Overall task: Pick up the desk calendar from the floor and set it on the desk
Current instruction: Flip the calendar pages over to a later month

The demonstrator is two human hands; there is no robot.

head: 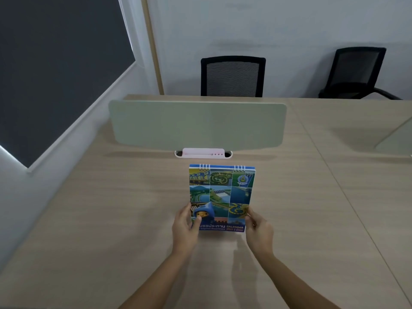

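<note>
- The worktop is bare wood with a green divider at the back; there is ample room, so the step in hand is simply placing.
- The calendar is over the worktop's middle, coil side away, near the divider; whether its bottom edge touches cannot be told.
- The left hand and right hand each grip a lower side edge. Best to seat the base squarely, then release both together.
</note>
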